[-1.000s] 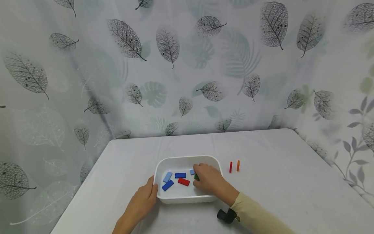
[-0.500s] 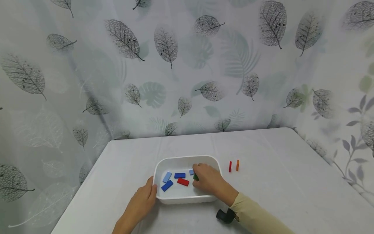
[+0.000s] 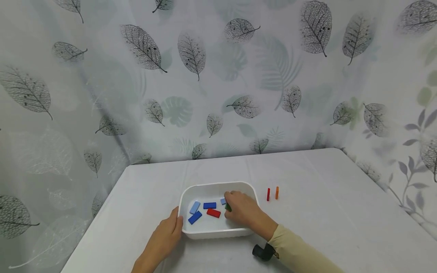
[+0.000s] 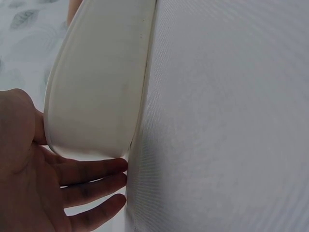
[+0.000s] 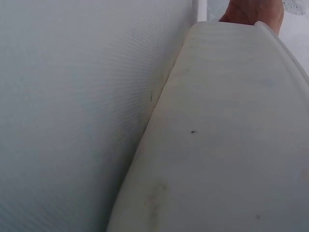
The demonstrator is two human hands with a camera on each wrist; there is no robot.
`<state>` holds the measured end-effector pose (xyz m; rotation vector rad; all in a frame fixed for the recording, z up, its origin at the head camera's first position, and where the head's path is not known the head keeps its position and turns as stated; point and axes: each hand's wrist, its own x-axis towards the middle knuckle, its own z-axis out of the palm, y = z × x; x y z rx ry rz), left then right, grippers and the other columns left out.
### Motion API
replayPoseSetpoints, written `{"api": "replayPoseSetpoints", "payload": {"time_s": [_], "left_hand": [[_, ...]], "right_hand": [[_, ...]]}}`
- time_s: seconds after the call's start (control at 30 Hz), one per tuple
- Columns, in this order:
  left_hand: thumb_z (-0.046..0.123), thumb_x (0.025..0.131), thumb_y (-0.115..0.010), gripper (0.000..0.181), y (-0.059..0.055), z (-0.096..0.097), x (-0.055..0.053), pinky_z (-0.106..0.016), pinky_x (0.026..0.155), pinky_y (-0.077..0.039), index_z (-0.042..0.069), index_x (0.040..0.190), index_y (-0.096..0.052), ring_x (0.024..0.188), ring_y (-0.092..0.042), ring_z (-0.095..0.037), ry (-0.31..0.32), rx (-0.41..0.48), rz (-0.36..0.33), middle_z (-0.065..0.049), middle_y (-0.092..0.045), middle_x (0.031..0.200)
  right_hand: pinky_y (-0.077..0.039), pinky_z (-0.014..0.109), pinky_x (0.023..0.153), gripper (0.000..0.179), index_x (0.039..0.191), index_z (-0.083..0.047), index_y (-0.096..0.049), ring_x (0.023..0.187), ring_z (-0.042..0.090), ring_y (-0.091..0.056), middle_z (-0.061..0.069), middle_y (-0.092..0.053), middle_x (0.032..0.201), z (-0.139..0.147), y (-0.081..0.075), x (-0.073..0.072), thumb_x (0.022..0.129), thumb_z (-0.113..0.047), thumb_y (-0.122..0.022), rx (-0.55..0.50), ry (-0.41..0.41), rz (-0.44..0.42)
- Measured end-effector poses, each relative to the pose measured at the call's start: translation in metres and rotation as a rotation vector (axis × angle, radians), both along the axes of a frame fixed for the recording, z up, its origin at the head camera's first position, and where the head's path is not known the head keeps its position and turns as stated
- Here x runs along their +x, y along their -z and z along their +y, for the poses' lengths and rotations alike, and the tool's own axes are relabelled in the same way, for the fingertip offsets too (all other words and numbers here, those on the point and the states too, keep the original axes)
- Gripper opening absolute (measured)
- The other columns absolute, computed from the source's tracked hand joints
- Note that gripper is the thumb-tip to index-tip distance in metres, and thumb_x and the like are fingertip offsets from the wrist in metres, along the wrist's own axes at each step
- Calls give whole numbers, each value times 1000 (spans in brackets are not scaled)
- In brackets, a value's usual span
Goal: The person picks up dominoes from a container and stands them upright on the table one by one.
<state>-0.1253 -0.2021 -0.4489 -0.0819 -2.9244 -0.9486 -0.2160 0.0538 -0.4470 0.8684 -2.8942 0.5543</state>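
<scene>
A white plastic tray [image 3: 218,234] stands on the table. My left hand [image 3: 164,237] holds its left end, thumb at the rim; in the left wrist view its fingers [image 4: 94,170] reach along the outer wall [image 4: 99,87]. Over the right part of the tray, my right hand [image 3: 244,209] pinches a small green block [image 3: 228,207], mostly hidden by the fingers. A light blue block [image 3: 223,201] lies close to those fingertips. Farther left in the tray are a red block [image 3: 213,213], two dark blue blocks [image 3: 209,205] and another light blue block [image 3: 195,207].
Right of the tray, a thin red piece [image 3: 268,194] and a thin orange piece [image 3: 277,192] are on the white tablecloth [image 3: 327,212]. A black wrist camera [image 3: 263,252] hangs under the right wrist. Leaf-patterned cloth [image 3: 218,87] surrounds the table behind.
The head view has shifted very slightly. Both hands, the tray and the blocks keep their places.
</scene>
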Motion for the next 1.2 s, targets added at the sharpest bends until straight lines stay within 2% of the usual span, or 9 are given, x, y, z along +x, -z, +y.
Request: {"api": "replayPoseSetpoints", "payload": {"time_s": [0.3, 0.57, 0.8, 1.0, 1.2], "left_hand": [[23, 113, -42, 48, 1, -1, -1, -62, 105, -44, -6, 151, -42, 131, -54, -46, -5, 6, -17, -27, -59, 141], [23, 113, -42, 48, -1, 0, 1, -62, 104, -45, -6, 151, -42, 131, -55, -46, -9, -1, -13, -27, -59, 141], [23, 113, -42, 47, -1, 0, 2, -62, 104, -45, -5, 151, -42, 130, -55, -46, -8, 0, -12, -27, -59, 140], [24, 113, -42, 48, -1, 0, 1, -62, 104, -45, -5, 151, -42, 131, -55, -45, -10, 3, -18, -27, -59, 141], [22, 113, -42, 47, -2, 1, 2, -62, 104, -45, -6, 151, -42, 131, -55, -46, -4, -1, -6, -27, -58, 141]], "right_hand": [[-59, 31, 70, 31, 106, -7, -67, 75, 15, -59, 0, -59, 81, 0, -2, 2, 83, -15, -87, -31, 3, -3], [-51, 24, 63, 25, 97, -12, -64, 71, 12, -54, -5, -55, 77, 3, -6, 4, 84, -15, -86, -124, -1, -10], [-52, 22, 62, 24, 101, -13, -66, 74, 11, -55, -8, -58, 82, 11, -14, 7, 86, -16, -84, -200, -5, 18], [-52, 23, 62, 21, 98, -16, -64, 76, 11, -56, -8, -58, 84, 21, -18, 9, 86, -14, -81, -242, 15, 58], [-56, 27, 69, 18, 98, -14, -65, 80, 16, -63, -7, -62, 86, 34, -25, 10, 86, -8, -77, -357, 3, 108]]}}
